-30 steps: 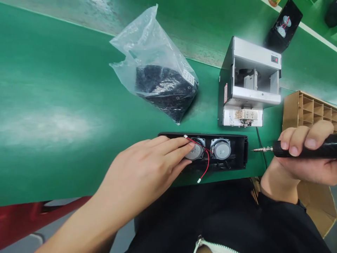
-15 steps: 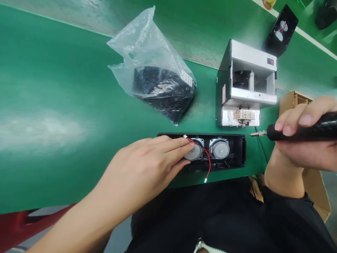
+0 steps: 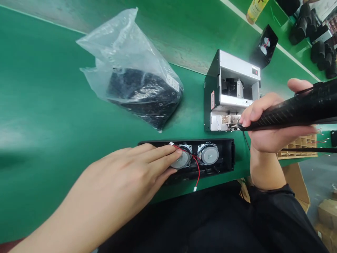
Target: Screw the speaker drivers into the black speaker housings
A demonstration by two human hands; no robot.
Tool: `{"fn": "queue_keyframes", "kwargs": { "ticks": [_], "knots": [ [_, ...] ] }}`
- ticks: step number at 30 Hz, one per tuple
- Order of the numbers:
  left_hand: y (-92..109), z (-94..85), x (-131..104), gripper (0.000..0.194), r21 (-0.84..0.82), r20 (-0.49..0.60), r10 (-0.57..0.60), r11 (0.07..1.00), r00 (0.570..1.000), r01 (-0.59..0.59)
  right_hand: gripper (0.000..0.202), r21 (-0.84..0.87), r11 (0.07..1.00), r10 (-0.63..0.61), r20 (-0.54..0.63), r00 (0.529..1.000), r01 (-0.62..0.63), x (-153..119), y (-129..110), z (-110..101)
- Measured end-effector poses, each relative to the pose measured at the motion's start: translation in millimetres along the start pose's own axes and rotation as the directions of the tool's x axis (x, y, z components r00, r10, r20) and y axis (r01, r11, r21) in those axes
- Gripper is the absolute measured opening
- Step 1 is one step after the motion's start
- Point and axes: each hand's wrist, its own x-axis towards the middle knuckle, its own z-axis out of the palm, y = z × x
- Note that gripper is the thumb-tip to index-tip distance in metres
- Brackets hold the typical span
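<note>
Fingertips [image 3: 178, 152] of my outstretched, ungripping left hand [image 3: 129, 172] rest on 1 of 2 round grey speakers [image 3: 183, 161], seemingly steadying the long black plastic housing [image 3: 226, 154] beneath; my right hand [image 3: 267, 136] curls tightly round a black cylindrical screwdriver [image 3: 295, 107].

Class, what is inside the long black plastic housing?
Two round grey speakers sit in the housing, with thin red wires between them. The left hand covers part of one speaker and of the housing's left end; what lies beneath is hidden.
</note>
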Motion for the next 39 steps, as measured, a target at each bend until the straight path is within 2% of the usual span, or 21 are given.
{"fn": "queue_keyframes", "kwargs": {
  "ticks": [4, 7, 11, 14, 16, 18, 21, 25, 30, 34, 37, 39],
  "knots": [
    [6.3, 8.0, -5.6, 0.031, 0.088, -0.002, -0.038, 0.995, 0.999, 0.038, 0.061, -0.006, 1.0, -0.005, -0.037, 0.999, 0.005, -0.4, -9.0, 8.5],
    [7.0, 7.4, -5.1, 0.041, 0.085, 0.093, -0.103, 0.992, 0.99, 0.095, 0.051, 0.071, 0.992, 0.114, -0.095, 0.989, -0.107, -2.3, -25.3, 10.3],
    [6.6, 2.0, -1.3, 0.049, 0.108, 0.165, -0.144, 0.986, 0.976, 0.127, 0.048, 0.174, 0.916, 0.363, 0.018, 0.932, -0.36, 0.8, -60.9, 1.9],
    [8.8, -0.9, 2.3, 0.049, 0.109, 0.186, -0.138, 0.987, 0.973, 0.12, 0.046, 0.199, 0.876, 0.436, 0.066, 0.897, -0.44, 7.1, -84.8, -2.0],
    [10.7, -1.2, 4.9, 0.051, 0.108, 0.185, -0.098, 0.991, 0.978, 0.079, 0.045, 0.212, 0.842, 0.481, 0.121, 0.868, -0.496, 8.0, -92.8, 2.5],
    [12.3, -0.3, 6.8, 0.051, 0.101, 0.184, -0.073, 0.993, 0.98, 0.055, 0.046, 0.268, 0.813, 0.496, 0.148, 0.856, -0.517, 3.4, -93.6, 13.2],
    [14.1, 1.5, 7.0, 0.045, 0.082, 0.179, -0.091, 0.994, 0.98, 0.077, 0.055, 0.355, 0.8, 0.458, 0.159, 0.875, -0.483, -11.4, -84.1, 33.6],
    [15.3, 0.6, 4.5, 0.044, 0.082, 0.163, -0.122, 0.991, 0.979, 0.11, 0.068, 0.328, 0.826, 0.392, 0.248, 0.886, -0.458, -29.0, -62.7, 51.9],
    [14.9, -5.3, 9.9, 0.052, 0.126, 0.156, -0.054, 0.991, 0.986, 0.034, 0.07, 0.291, 0.857, 0.388, 0.181, 0.904, -0.426, -33.0, -49.2, 65.6],
    [16.7, -7.3, 18.2, 0.072, 0.183, 0.119, 0.015, 0.983, 0.993, -0.037, 0.078, 0.204, 0.844, 0.468, 0.172, 0.867, -0.496, -28.6, -52.5, 72.9],
    [17.9, -7.7, 20.2, 0.074, 0.2, 0.125, 0.011, 0.979, 0.992, -0.036, 0.083, 0.16, 0.826, 0.507, 0.21, 0.836, -0.541, -26.3, -53.8, 74.3],
    [18.3, -7.7, 19.6, 0.074, 0.215, 0.127, 0.003, 0.976, 0.992, -0.03, 0.083, 0.148, 0.828, 0.504, 0.224, 0.834, -0.54, -26.9, -52.9, 75.0]
  ]
}}
